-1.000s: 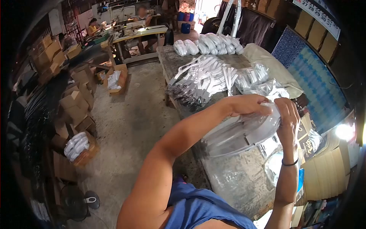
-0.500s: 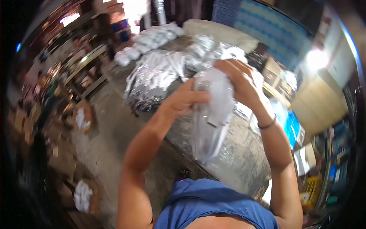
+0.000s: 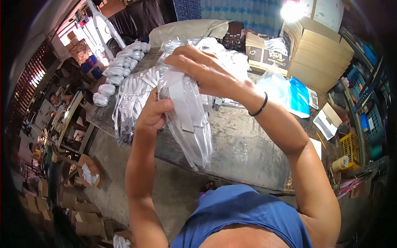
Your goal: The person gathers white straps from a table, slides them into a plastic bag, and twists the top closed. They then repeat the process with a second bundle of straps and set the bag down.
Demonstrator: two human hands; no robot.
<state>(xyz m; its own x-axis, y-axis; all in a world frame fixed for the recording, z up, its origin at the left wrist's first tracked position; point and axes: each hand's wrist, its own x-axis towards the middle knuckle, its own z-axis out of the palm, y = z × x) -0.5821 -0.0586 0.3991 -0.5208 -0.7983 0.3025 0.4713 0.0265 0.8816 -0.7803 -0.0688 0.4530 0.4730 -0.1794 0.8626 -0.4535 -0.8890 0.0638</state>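
Observation:
A long clear plastic bundle with white strips inside (image 3: 187, 111) hangs at a slant over the dark table, between my two hands. My left hand (image 3: 154, 110) grips its left side, with the thumb lying across the front. Over its top end, the fingers of my right hand (image 3: 202, 68) are curled; the fingertips are partly hidden. Behind my left hand lies a spread pile of white strips in clear wrapping (image 3: 134, 93). More wrapped white pieces (image 3: 227, 62) lie beyond my right hand.
Rolled white bundles (image 3: 117, 71) line the table's (image 3: 244, 144) far left edge. On the right are a printed carton (image 3: 266, 56), a blue plastic packet (image 3: 297, 97), an open white box (image 3: 328, 120) and a yellow basket (image 3: 349, 151). Cartons (image 3: 89, 221) stand on the floor at left.
The view has turned, and the table scene has shifted left. Both hands and the bundle now appear further left, with the bundle's lower end slanting to the right. The hold on it continues.

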